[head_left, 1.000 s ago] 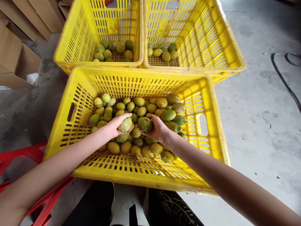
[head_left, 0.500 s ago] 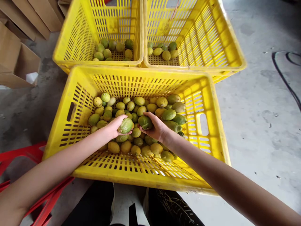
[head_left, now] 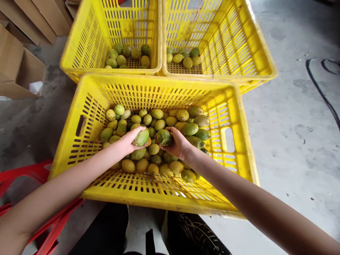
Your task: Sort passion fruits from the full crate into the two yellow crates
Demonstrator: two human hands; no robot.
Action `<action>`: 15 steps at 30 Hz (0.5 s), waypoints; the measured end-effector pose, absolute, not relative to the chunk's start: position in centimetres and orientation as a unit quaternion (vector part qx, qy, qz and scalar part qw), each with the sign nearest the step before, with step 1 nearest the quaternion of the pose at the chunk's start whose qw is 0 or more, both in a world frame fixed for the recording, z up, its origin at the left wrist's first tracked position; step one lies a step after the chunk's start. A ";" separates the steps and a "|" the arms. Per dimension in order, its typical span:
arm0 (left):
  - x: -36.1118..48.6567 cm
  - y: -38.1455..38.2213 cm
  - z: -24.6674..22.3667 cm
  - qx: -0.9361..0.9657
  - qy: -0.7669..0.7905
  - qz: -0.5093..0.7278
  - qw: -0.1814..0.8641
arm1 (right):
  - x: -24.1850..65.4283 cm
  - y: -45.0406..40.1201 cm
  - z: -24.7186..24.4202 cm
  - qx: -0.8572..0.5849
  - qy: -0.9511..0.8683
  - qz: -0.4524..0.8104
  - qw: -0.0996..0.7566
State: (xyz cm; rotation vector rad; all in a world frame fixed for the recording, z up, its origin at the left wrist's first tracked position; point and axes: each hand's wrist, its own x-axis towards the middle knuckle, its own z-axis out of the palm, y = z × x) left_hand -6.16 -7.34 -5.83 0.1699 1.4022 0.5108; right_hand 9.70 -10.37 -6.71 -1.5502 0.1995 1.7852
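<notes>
Grey floor [head_left: 281, 156] under everything. Front yellow crate [head_left: 164, 202] sits crosswise before the person; two more yellow crates behind it, left one [head_left: 87, 44] and right one [head_left: 235, 44], side by side, a few fruits at the bottom of each. Open cardboard box [head_left: 30, 74] on the floor at far left, more cardboard behind it. Red plastic stool or chair [head_left: 39, 170], can't tell which, lower left, partly cut off. Black cable [head_left: 320, 91] on the floor at right.

Fruit pile [head_left: 159, 124], yellow to green, spread over the front crate's bottom.

Left hand [head_left: 130, 140]: fingers and thumb closed around a pale green fruit [head_left: 141, 138]. Right hand [head_left: 179, 143]: thumb over the top, fingers clamped on a darker green fruit [head_left: 163, 137]. Both held fruits are inside the front crate, over the pile's middle, just beside each other with a narrow gap between.
</notes>
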 end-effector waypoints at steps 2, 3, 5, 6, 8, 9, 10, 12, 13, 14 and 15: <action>-6.1 -7.2 -5.7 0.052 0.633 0.226 0.738 | 9.6 -10.4 -6.4 -0.603 0.075 0.697 0.381; -6.2 -7.1 -5.6 0.039 0.631 0.222 0.743 | 9.5 -10.4 -6.3 -0.600 0.065 0.697 0.388; -6.2 -6.9 -5.4 0.028 0.629 0.206 0.749 | 9.5 -10.3 -6.0 -0.592 0.052 0.699 0.398; -6.3 -6.8 -5.2 0.032 0.631 0.195 0.750 | 9.6 -10.3 -5.8 -0.588 0.054 0.701 0.400; -6.4 -6.3 -4.7 0.049 0.638 0.173 0.749 | 9.8 -10.1 -5.5 -0.587 0.076 0.704 0.393; -6.4 -6.1 -4.3 0.061 0.639 0.166 0.749 | 10.0 -9.9 -5.3 -0.588 0.091 0.706 0.385; -6.5 -5.8 -4.0 0.075 0.638 0.164 0.749 | 10.2 -9.8 -5.1 -0.588 0.105 0.708 0.377; -6.6 -5.1 -3.2 0.107 0.635 0.173 0.746 | 10.7 -9.4 -4.6 -0.584 0.117 0.713 0.370; -6.7 -4.6 -2.8 0.123 0.633 0.181 0.743 | 10.9 -9.2 -4.2 -0.578 0.113 0.718 0.371; -6.8 -4.2 -2.3 0.137 0.631 0.194 0.738 | 11.2 -9.0 -3.8 -0.570 0.104 0.724 0.374; -7.0 -3.6 -1.9 0.148 0.629 0.211 0.733 | 11.4 -8.7 -3.2 -0.561 0.090 0.729 0.381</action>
